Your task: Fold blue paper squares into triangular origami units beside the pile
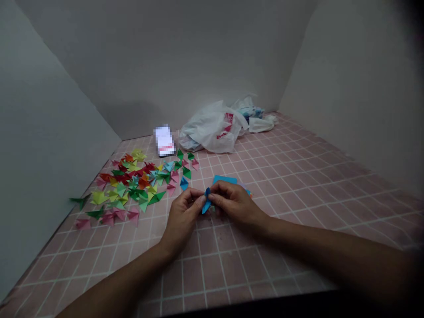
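Observation:
Between my two hands is a small piece of folded blue paper [206, 204], held up just above the pink checked surface. My left hand [186, 211] pinches its left side between thumb and fingertips. On the other side, the thumb and forefinger of my right hand [233, 203] grip the same paper. Its lower tip points down and to the left. A stack of blue paper sheets [225, 179] lies just behind my right hand, which partly hides it. One folded blue paper piece [184, 183] rests to the left of the sheets.
Many folded paper pieces [132, 181] in red, green, yellow and pink are spread over the left side of the checked surface [205, 274]. A lit phone [164, 140] stands behind them. White plastic bags [212, 128] lie by the back wall. Walls enclose the surface left, right and back.

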{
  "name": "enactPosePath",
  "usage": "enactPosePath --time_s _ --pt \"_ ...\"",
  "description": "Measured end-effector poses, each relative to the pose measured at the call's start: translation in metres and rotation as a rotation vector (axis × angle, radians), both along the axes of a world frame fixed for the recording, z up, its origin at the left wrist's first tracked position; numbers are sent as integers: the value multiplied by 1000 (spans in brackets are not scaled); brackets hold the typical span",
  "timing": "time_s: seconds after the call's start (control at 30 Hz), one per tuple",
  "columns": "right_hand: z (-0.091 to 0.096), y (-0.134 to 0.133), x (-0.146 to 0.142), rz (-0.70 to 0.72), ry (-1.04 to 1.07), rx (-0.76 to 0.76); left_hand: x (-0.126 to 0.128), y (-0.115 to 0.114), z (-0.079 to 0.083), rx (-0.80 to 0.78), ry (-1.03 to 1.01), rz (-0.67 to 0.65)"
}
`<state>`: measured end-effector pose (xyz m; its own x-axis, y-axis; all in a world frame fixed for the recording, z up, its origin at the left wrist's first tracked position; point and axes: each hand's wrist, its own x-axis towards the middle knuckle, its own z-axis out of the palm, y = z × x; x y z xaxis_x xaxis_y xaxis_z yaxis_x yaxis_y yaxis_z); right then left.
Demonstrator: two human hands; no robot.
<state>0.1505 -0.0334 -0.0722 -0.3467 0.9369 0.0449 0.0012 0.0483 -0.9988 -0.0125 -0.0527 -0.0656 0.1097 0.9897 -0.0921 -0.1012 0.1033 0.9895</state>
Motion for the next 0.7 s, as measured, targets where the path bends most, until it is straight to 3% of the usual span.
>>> enactPosePath --time_s 0.7 --pt "-5 2 -1 0 27 -57 -1 2 1 22 64 -15"
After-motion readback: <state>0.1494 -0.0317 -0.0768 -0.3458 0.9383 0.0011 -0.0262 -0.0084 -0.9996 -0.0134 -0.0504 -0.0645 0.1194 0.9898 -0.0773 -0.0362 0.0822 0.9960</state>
